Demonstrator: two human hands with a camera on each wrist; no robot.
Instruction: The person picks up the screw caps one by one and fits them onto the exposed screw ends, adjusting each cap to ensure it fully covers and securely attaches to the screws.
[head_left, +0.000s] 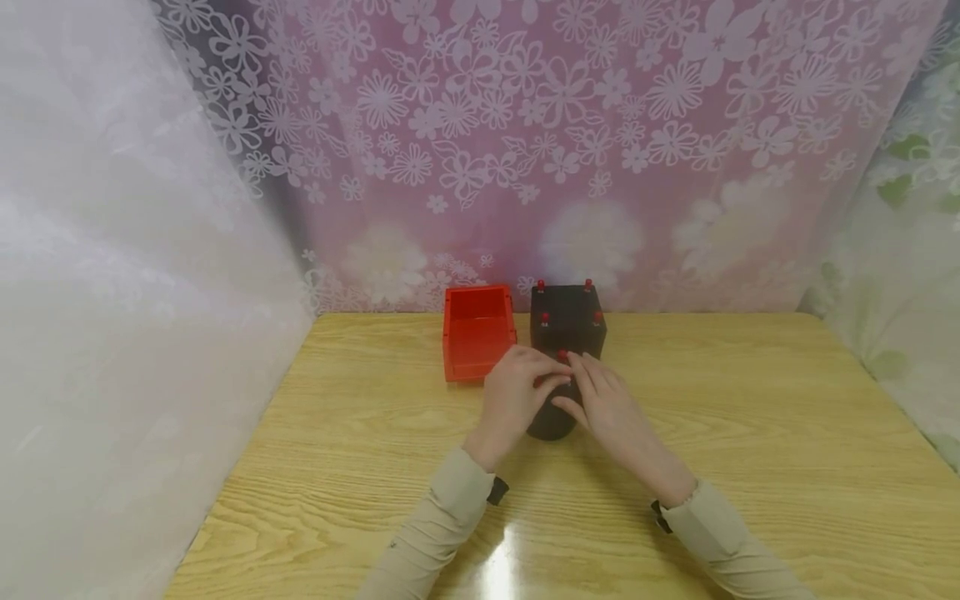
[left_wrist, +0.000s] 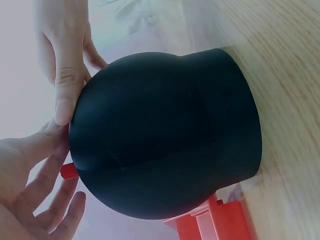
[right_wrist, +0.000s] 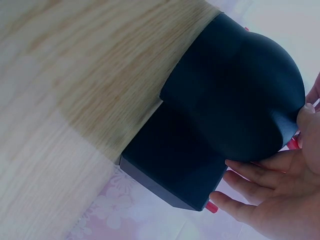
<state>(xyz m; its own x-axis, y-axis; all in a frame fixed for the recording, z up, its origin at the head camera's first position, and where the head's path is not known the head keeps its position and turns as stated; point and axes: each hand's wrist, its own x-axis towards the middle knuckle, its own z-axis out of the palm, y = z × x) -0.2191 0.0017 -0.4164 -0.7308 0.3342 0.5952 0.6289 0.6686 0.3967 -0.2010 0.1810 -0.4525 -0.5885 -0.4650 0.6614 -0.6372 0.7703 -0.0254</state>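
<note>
A black rounded object (left_wrist: 160,130) with a flared base stands on the table in front of a black block (head_left: 568,310). Small red pegs stick up from the top of both. Over the rounded object, my left hand (head_left: 516,396) has thumb and index finger together at a red peg (left_wrist: 66,129), mostly covered by fingertips. Another red peg (left_wrist: 69,171) protrudes beside them. My right hand (head_left: 611,408) rests its fairly straight fingers on the rounded object's top and side, its thumb close to the left fingertips.
An open red box (head_left: 480,337) stands left of the black block, near the back of the wooden table (head_left: 360,467). Pink flowered cloth (head_left: 480,150) hangs behind the table, and pale cloth (head_left: 112,292) hangs along the left side.
</note>
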